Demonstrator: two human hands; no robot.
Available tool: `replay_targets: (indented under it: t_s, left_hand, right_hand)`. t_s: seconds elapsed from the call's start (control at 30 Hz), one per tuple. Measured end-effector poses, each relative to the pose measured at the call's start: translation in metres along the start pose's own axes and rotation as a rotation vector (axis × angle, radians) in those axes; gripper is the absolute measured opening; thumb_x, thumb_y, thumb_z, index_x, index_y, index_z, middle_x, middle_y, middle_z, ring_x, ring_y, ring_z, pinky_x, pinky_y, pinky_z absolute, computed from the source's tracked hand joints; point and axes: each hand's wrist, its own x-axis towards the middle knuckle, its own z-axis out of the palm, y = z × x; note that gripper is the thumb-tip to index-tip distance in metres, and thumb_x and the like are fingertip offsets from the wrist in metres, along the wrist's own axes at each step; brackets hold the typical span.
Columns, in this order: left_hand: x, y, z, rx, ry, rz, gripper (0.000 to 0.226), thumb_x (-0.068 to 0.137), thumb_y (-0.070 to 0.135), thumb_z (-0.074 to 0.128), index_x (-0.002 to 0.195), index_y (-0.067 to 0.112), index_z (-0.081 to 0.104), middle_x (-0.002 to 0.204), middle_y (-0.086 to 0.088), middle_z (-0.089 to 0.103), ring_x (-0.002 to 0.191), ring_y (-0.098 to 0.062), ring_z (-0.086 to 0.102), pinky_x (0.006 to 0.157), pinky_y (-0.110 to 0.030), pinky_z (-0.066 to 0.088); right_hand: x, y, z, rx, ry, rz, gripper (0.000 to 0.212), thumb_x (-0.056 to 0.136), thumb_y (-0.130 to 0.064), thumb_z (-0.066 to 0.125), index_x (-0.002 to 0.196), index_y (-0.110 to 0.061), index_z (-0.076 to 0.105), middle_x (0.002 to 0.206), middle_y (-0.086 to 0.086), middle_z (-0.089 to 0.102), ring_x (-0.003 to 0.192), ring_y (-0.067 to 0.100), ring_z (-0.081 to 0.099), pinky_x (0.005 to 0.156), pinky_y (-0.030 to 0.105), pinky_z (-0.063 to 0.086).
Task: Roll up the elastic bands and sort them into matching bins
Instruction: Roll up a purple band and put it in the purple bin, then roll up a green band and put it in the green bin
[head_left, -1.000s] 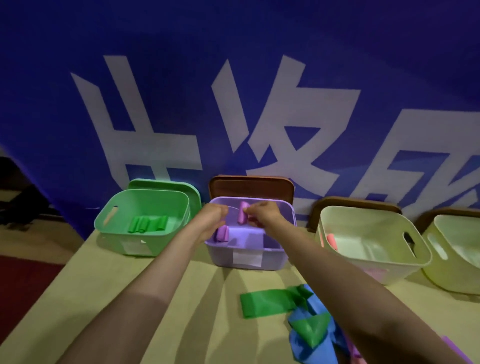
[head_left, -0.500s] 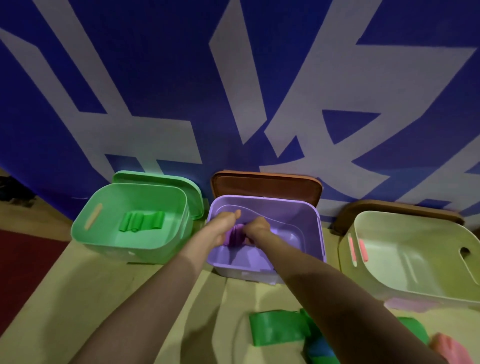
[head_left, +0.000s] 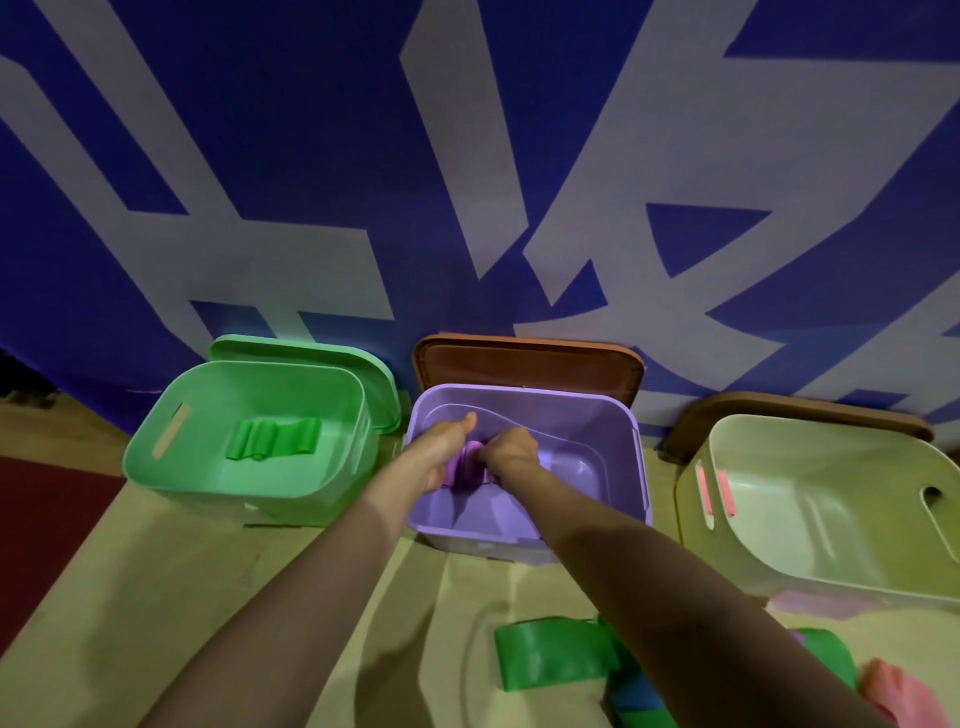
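Observation:
Both hands reach into the purple bin (head_left: 623, 467) at the middle of the table. My left hand (head_left: 439, 457) and my right hand (head_left: 509, 452) meet over rolled purple bands (head_left: 465, 467) on the bin's floor, fingers curled round them. How many rolls lie there is hidden by the hands. The green bin (head_left: 171, 467) at left holds rolled green bands (head_left: 272, 439). The pale bin (head_left: 701, 525) at right has pink rolls (head_left: 714, 491) against its left wall. Loose green bands (head_left: 550, 657), a blue band (head_left: 634, 696) and a pink band (head_left: 904, 696) lie on the table near me.
A brown lid (head_left: 524, 361) leans behind the purple bin, a green lid (head_left: 311, 353) behind the green bin, another brown lid (head_left: 789, 410) behind the pale bin. A blue banner with white characters (head_left: 467, 156) hangs close behind. The table's left edge borders a red floor (head_left: 47, 519).
The view has moved closer to the bins. Both hands have gone from the purple bin's rim down to its floor, carrying the purple rolls with them.

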Motion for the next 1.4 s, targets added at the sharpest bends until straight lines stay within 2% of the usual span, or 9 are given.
replay_targets:
  t_s: [0.17, 0.33, 0.4, 0.47, 0.6, 0.7, 0.87, 1.07, 1.4]
  left_hand:
    - [0.000, 0.000, -0.002, -0.009, 0.007, -0.001, 0.041, 0.101, 0.033, 0.043, 0.127, 0.002, 0.051, 0.077, -0.005, 0.058, 0.060, -0.014, 0.053, 0.037, -0.018, 0.045]
    - [-0.003, 0.002, -0.004, 0.001, 0.017, 0.008, 0.039, 0.100, 0.032, 0.044, 0.128, 0.005, 0.050, 0.091, -0.003, 0.067, 0.079, -0.021, 0.063, 0.070, -0.029, 0.052]
    - [-0.006, 0.002, -0.005, 0.022, 0.013, 0.029, 0.036, 0.101, 0.029, 0.044, 0.126, 0.004, 0.049, 0.055, 0.004, 0.066, 0.047, -0.011, 0.063, 0.043, -0.021, 0.050]
    - [-0.009, 0.001, -0.005, 0.028, 0.020, 0.031, 0.038, 0.101, 0.029, 0.045, 0.127, 0.002, 0.049, 0.053, 0.004, 0.065, 0.033, -0.005, 0.057, 0.031, -0.019, 0.044]
    - [-0.021, 0.008, -0.002, 0.014, 0.029, 0.066, 0.047, 0.098, 0.036, 0.049, 0.135, 0.008, 0.045, 0.131, -0.001, 0.051, 0.096, -0.016, 0.059, 0.081, -0.029, 0.049]
    - [-0.047, 0.019, -0.003, 0.051, 0.008, 0.136, 0.052, 0.097, 0.039, 0.048, 0.138, 0.007, 0.042, 0.146, -0.011, 0.038, 0.126, -0.026, 0.041, 0.097, -0.037, 0.037]
    - [-0.129, 0.043, 0.008, 0.028, -0.124, 0.387, 0.040, 0.100, 0.028, 0.044, 0.130, 0.003, 0.050, 0.136, -0.015, 0.052, 0.123, -0.029, 0.052, 0.095, -0.036, 0.042]
    - [-0.235, 0.043, 0.052, -0.074, -0.306, 0.736, 0.015, 0.098, 0.014, 0.048, 0.105, 0.011, 0.061, 0.107, -0.007, 0.067, 0.091, -0.016, 0.067, 0.088, -0.031, 0.052]
    - [-0.210, -0.092, 0.134, 0.180, -0.395, 0.880, 0.011, 0.091, 0.006, 0.058, 0.092, 0.014, 0.066, 0.083, 0.002, 0.069, 0.077, -0.010, 0.065, 0.066, -0.014, 0.050]
  right_hand:
    - [0.006, 0.000, 0.003, 0.003, -0.019, -0.005, 0.037, 0.076, -0.026, 0.072, 0.105, -0.004, 0.069, 0.112, 0.019, 0.067, 0.100, 0.032, 0.066, 0.086, 0.041, 0.055]
    - [0.005, 0.000, -0.003, 0.151, -0.108, 0.069, 0.022, 0.074, -0.018, 0.079, 0.083, -0.006, 0.063, 0.088, 0.016, 0.061, 0.075, 0.028, 0.061, 0.058, 0.033, 0.049]
    - [0.004, -0.001, -0.008, 0.207, -0.157, 0.107, 0.027, 0.076, -0.010, 0.077, 0.065, -0.008, 0.052, 0.068, 0.014, 0.052, 0.053, 0.023, 0.048, 0.045, 0.030, 0.037]
    - [-0.003, -0.005, -0.015, 0.213, -0.226, 0.111, 0.032, 0.083, -0.006, 0.070, 0.061, -0.006, 0.046, 0.058, 0.011, 0.041, 0.046, 0.020, 0.037, 0.043, 0.030, 0.030]
    - [-0.033, -0.018, -0.048, 0.300, -0.311, 0.063, 0.030, 0.090, -0.005, 0.061, 0.065, -0.007, 0.045, 0.061, 0.008, 0.037, 0.050, 0.016, 0.036, 0.033, 0.017, 0.035]
    - [-0.063, -0.026, -0.087, 0.413, -0.316, -0.046, 0.021, 0.090, -0.009, 0.061, 0.072, -0.011, 0.052, 0.067, 0.006, 0.045, 0.056, 0.013, 0.041, 0.047, 0.021, 0.041]
    - [-0.144, -0.023, -0.175, 0.531, -0.182, -0.376, 0.006, 0.089, -0.018, 0.065, 0.090, -0.013, 0.062, 0.081, 0.000, 0.062, 0.070, 0.011, 0.057, 0.064, 0.022, 0.049]
    - [-0.243, 0.025, -0.265, 0.565, 0.053, -0.686, 0.020, 0.089, -0.020, 0.064, 0.107, -0.011, 0.063, 0.091, 0.001, 0.065, 0.080, 0.014, 0.064, 0.077, 0.028, 0.053]
    - [-0.265, 0.184, -0.275, 0.457, 0.273, -0.786, 0.010, 0.088, -0.013, 0.065, 0.097, -0.018, 0.066, 0.082, -0.002, 0.067, 0.072, 0.007, 0.066, 0.069, 0.021, 0.054]
